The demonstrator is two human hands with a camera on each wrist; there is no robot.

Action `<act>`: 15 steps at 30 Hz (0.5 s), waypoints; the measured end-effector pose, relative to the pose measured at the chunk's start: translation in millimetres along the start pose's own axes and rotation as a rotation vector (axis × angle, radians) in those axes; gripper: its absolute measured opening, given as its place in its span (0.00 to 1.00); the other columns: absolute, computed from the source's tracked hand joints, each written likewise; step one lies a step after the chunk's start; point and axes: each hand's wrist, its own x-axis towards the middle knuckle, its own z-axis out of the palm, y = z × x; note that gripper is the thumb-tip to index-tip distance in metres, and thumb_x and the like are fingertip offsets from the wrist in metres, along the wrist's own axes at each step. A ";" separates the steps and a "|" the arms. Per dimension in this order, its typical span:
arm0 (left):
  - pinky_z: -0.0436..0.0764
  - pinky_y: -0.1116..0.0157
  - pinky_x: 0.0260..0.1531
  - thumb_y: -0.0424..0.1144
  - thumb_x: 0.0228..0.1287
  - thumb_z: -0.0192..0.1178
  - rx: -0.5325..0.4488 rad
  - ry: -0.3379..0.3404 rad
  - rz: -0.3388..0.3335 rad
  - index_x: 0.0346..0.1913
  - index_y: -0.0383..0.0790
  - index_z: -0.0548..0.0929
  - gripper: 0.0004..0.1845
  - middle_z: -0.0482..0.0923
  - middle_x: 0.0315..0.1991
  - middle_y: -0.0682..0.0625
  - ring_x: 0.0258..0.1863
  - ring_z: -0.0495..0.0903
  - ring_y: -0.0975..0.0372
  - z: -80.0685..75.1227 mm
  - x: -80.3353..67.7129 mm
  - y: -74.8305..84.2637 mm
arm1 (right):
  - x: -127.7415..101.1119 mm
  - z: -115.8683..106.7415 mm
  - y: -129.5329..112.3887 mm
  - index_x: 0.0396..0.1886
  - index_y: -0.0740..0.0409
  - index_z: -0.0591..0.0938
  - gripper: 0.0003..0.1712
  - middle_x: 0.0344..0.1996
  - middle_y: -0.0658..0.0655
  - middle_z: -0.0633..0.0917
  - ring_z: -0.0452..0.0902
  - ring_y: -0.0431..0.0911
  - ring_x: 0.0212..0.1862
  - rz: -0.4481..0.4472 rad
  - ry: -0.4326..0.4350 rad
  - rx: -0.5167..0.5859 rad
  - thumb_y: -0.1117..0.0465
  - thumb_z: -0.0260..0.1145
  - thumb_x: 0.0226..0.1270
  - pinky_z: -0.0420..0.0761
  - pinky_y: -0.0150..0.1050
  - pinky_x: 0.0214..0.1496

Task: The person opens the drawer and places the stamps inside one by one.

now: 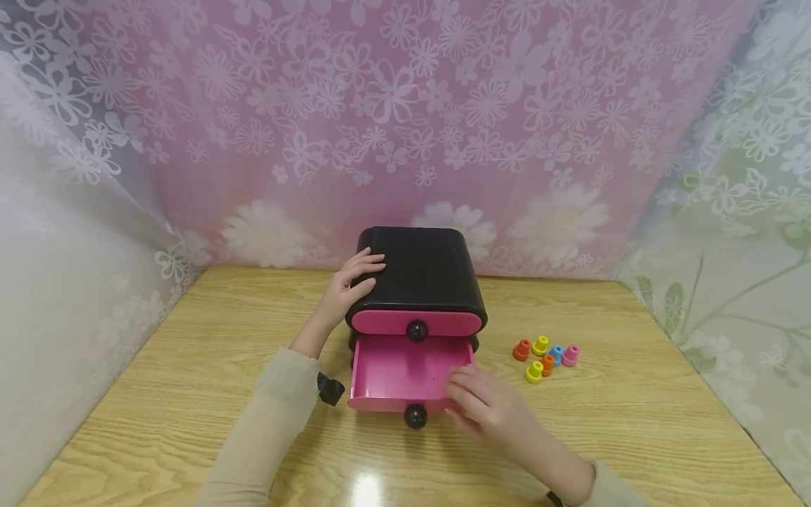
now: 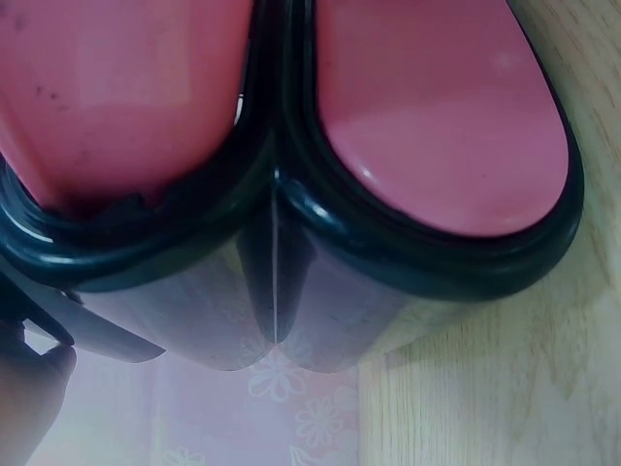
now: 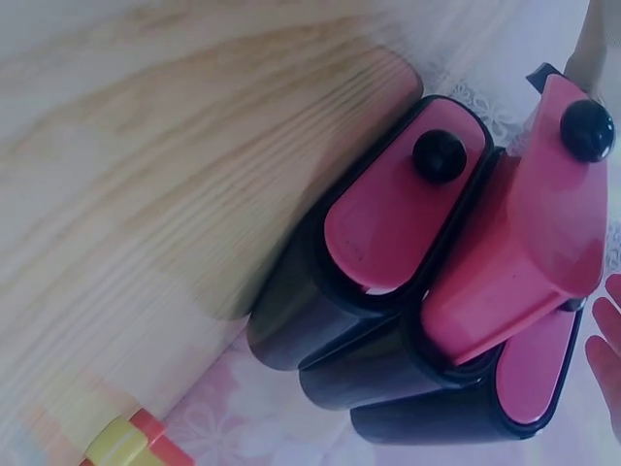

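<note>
A black cabinet [image 1: 418, 267] with pink drawers stands on the table. Its middle drawer [image 1: 393, 370] is pulled out, and the pink floor inside shows; the top drawer [image 1: 380, 322] is pushed in. My left hand [image 1: 347, 289] rests on the cabinet's upper left edge, fingers spread over the top. At the front right corner of the pulled-out drawer is my right hand [image 1: 497, 412], its fingers loosely bent over the side wall. In the right wrist view its fingertips [image 3: 604, 340] appear beside the drawer, with no object between them. The bottom drawer [image 3: 398, 218] shows pushed in there.
Several small stepped cone-shaped pieces in red, yellow, blue, orange and pink, among them a pink piece [image 1: 570, 355], stand right of the cabinet. Behind the wooden table [image 1: 209, 366] hangs a flowered pink curtain [image 1: 380, 141]. Round black knobs [image 1: 415, 416] stick out from the drawer fronts.
</note>
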 end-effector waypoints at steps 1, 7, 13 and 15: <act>0.45 0.49 0.61 0.21 0.58 0.46 0.001 0.000 -0.001 0.50 0.17 0.70 0.16 0.62 0.57 0.29 0.64 0.46 0.45 0.0 0.0 -0.1 | -0.7 -0.6 1.0 0.34 0.63 0.82 0.19 0.35 0.59 0.82 0.78 0.49 0.40 0.005 0.007 -0.001 0.55 0.50 0.66 0.77 0.42 0.42; 0.45 0.49 0.61 0.21 0.58 0.46 0.006 -0.003 -0.004 0.50 0.17 0.70 0.16 0.62 0.57 0.29 0.64 0.46 0.46 -0.2 -0.2 -1.2 | -6.3 -5.8 6.4 0.33 0.64 0.82 0.18 0.35 0.59 0.81 0.78 0.49 0.40 0.069 0.028 0.009 0.54 0.52 0.65 0.77 0.40 0.42; 0.45 0.49 0.60 0.21 0.58 0.46 0.010 -0.004 -0.008 0.50 0.18 0.70 0.16 0.61 0.57 0.30 0.65 0.46 0.46 -0.5 -0.2 -1.2 | -13.3 -9.2 12.4 0.34 0.64 0.81 0.19 0.37 0.58 0.80 0.76 0.49 0.41 0.143 0.041 0.048 0.52 0.55 0.63 0.74 0.34 0.46; 0.45 0.49 0.61 0.21 0.58 0.46 0.009 -0.004 -0.008 0.50 0.18 0.70 0.17 0.62 0.58 0.30 0.65 0.46 0.46 -0.5 -0.2 -1.3 | -15.8 -10.2 14.5 0.35 0.65 0.81 0.19 0.37 0.58 0.80 0.76 0.49 0.41 0.157 0.049 0.064 0.52 0.56 0.63 0.74 0.33 0.47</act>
